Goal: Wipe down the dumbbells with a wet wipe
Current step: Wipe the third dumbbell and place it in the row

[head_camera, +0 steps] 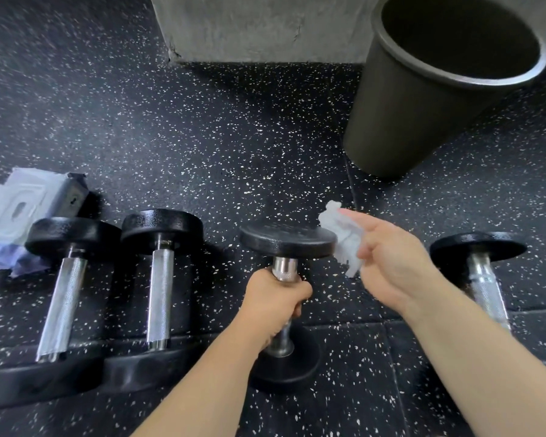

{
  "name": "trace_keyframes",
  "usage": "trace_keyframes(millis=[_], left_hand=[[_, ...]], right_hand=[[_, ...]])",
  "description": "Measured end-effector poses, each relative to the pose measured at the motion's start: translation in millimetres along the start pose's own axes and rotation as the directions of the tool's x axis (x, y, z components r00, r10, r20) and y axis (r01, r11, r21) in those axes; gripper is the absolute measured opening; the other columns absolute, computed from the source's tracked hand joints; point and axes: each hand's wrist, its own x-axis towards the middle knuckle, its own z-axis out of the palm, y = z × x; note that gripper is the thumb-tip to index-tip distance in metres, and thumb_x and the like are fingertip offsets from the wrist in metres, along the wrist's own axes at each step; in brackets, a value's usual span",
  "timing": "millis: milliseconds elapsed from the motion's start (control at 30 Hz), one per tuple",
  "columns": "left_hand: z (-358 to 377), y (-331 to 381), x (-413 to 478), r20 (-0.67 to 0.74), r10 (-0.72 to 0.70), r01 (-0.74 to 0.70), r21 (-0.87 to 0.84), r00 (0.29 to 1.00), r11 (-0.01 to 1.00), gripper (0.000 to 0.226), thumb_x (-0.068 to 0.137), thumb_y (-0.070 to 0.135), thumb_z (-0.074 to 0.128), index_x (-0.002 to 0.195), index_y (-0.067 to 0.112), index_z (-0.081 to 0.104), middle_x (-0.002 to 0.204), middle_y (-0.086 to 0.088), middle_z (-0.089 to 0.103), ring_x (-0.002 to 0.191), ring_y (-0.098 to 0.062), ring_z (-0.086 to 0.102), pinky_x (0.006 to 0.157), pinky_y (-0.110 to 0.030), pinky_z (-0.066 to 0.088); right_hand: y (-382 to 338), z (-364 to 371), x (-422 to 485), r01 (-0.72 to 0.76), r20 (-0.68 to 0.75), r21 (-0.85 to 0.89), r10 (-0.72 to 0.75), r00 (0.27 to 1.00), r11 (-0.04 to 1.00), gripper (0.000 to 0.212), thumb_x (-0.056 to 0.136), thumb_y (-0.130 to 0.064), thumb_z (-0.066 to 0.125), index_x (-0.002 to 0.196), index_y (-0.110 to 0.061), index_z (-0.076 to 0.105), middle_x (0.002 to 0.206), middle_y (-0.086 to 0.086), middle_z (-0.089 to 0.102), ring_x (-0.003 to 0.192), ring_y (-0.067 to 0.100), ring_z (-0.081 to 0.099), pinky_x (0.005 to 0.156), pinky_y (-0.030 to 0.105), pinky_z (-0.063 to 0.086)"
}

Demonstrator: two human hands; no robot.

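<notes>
Several black dumbbells with knurled steel handles lie on the speckled rubber floor. My left hand (273, 305) grips the handle of the middle dumbbell (289, 239), which stands tilted on its near plate. My right hand (391, 263) holds a crumpled white wet wipe (344, 236) just to the right of that dumbbell's upper plate, touching or nearly touching its rim. Two more dumbbells (65, 298) (160, 288) lie side by side at the left. Another dumbbell (483, 263) lies at the right, partly hidden behind my right forearm.
A tall dark bin (416, 99) stands open at the back right. A pack of wet wipes (16, 209) lies at the far left behind the dumbbells. A grey concrete block (259, 26) rises at the back.
</notes>
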Motion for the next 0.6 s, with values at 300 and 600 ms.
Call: trace_keyframes(millis=[300,600], left_hand=[[-2,1,5,-0.051,-0.057,0.054,-0.058,0.997,0.997,0.02,0.076,0.002,0.065,0.061,0.01,0.055,0.049,-0.007,0.053,0.041,-0.015,0.046,0.053,-0.025,0.041],[-3,2,2,-0.084,-0.059,0.05,-0.107,0.995,0.993,0.009,0.077,0.001,0.062,0.069,0.002,0.059,0.051,-0.01,0.053,0.039,-0.014,0.044,0.045,-0.021,0.037]], right_hand=[[-2,10,-24,0.102,0.13,-0.164,-0.081,0.988,0.981,0.053,0.083,0.024,0.036,0.109,-0.011,0.066,0.098,0.006,0.074,0.095,0.027,0.07,0.098,0.039,0.05],[34,36,-30,0.606,0.058,-0.576,-0.712,0.7,0.549,0.022,0.085,-0.001,0.063,0.093,-0.016,0.076,0.09,-0.005,0.064,0.082,0.006,0.06,0.076,0.016,0.047]])
